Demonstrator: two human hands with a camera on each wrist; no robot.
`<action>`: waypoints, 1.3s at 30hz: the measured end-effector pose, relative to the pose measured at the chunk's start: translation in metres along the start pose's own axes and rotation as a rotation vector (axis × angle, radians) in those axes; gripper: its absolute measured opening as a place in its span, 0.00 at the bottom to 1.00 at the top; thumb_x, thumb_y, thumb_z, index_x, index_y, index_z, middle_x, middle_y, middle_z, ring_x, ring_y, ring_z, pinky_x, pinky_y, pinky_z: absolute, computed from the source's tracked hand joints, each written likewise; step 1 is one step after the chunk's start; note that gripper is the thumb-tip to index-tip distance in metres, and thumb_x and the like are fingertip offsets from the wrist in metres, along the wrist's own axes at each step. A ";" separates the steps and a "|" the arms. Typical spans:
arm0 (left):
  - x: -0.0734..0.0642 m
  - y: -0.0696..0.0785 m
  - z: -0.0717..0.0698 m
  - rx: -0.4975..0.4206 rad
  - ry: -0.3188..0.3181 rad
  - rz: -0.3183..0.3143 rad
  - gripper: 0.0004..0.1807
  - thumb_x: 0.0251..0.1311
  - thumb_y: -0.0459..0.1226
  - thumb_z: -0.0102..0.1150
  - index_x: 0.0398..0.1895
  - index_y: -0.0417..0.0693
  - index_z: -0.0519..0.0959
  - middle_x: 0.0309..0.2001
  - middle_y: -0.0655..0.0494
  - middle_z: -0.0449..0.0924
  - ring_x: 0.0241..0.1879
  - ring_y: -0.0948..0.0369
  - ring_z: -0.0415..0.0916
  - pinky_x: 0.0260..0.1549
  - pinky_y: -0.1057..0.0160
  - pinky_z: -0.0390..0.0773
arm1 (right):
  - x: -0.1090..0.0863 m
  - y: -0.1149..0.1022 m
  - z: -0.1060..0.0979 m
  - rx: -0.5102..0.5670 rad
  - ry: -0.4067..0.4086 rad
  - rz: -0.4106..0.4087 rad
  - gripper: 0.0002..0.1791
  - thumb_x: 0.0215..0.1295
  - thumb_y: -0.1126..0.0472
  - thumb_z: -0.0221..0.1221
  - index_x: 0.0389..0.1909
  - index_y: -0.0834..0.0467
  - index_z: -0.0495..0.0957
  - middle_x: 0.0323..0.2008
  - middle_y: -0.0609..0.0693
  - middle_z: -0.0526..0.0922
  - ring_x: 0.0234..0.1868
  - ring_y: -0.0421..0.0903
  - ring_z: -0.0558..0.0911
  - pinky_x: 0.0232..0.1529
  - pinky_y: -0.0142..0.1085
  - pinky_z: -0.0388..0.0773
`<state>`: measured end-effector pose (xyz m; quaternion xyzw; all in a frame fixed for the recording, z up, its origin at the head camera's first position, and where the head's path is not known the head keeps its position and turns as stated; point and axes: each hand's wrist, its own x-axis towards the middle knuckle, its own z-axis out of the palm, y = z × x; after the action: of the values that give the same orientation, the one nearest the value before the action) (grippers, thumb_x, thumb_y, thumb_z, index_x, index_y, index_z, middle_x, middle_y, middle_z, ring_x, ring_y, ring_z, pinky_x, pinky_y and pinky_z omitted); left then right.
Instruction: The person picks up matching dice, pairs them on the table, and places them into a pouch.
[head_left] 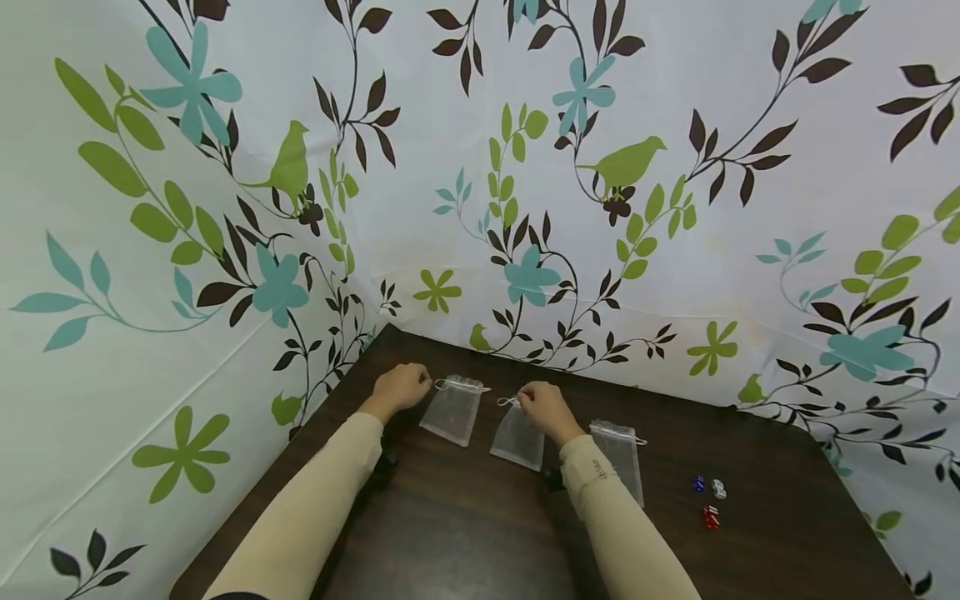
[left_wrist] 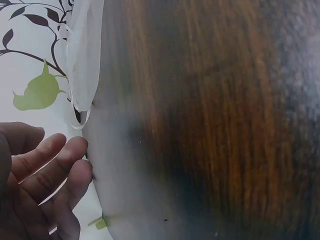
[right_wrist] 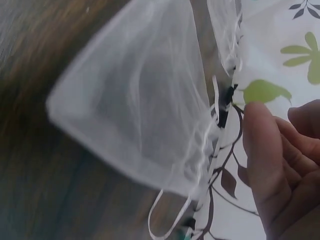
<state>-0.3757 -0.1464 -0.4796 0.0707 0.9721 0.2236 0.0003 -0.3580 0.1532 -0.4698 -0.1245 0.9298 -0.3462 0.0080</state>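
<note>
Three sheer white drawstring bags lie flat in a row: a left bag [head_left: 452, 410], a middle bag [head_left: 517, 439] and a right bag [head_left: 621, 454]. My left hand [head_left: 401, 387] is just left of the left bag's corded top; in the left wrist view its fingers [left_wrist: 55, 160] are spread, relaxed and empty. Over the top of the middle bag hovers my right hand [head_left: 549, 410]. The right wrist view has its loosely bent fingers [right_wrist: 265, 150] beside the gathered neck, with no fabric between them. My right sleeve partly covers the right bag.
On the dark wooden table [head_left: 450, 525], to the right, sit small shiny blue pieces [head_left: 698, 483], silver pieces [head_left: 718, 489] and red pieces [head_left: 711, 517]. A white curtain [head_left: 465, 217] printed with leaves and birds hangs along the table's back and left edges.
</note>
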 end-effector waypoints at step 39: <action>0.006 0.003 0.009 -0.072 -0.130 -0.090 0.17 0.75 0.46 0.53 0.52 0.45 0.84 0.49 0.51 0.84 0.43 0.53 0.81 0.41 0.48 0.79 | 0.022 -0.034 0.052 0.005 -0.192 0.077 0.13 0.77 0.65 0.52 0.41 0.69 0.83 0.24 0.53 0.82 0.19 0.46 0.83 0.24 0.38 0.80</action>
<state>-0.3808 -0.1388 -0.4866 0.0414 0.9635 0.2532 0.0761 -0.3667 0.0897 -0.4857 -0.1214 0.9280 -0.3343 0.1108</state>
